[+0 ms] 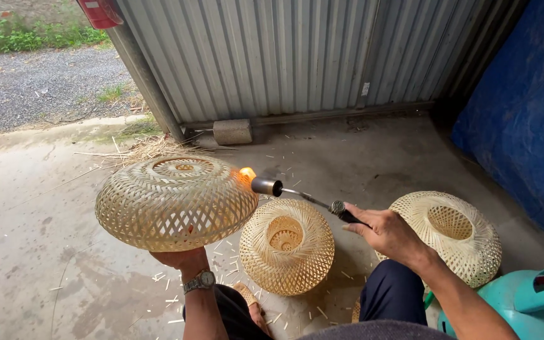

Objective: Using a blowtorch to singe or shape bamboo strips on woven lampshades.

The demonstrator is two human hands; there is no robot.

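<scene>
- Left hand [181, 257]: under the held basket [175, 201], mostly hidden by it; it bears the basket from below, but how its fingers close I cannot tell. Watch [199, 281] on the wrist.
- Held basket: raised off the floor, woven bamboo, domed, rim down toward the hand, ringed top facing up and slightly away.
- Right hand [385, 232]: closed around the dark grip of the torch [297, 196].
- Torch: long axis runs from lower right at the hand up-left to the nozzle; nozzle points left at the held basket's right side.
- Flame [247, 174]: at the nozzle tip, touching the weave.
- Middle basket [286, 245]: on the concrete floor [33, 233] below the torch, opening up.
- Right basket [451, 234]: on the floor beyond the right wrist, opening up.
- Teal gas tank [530, 302]: lower right corner.
</scene>
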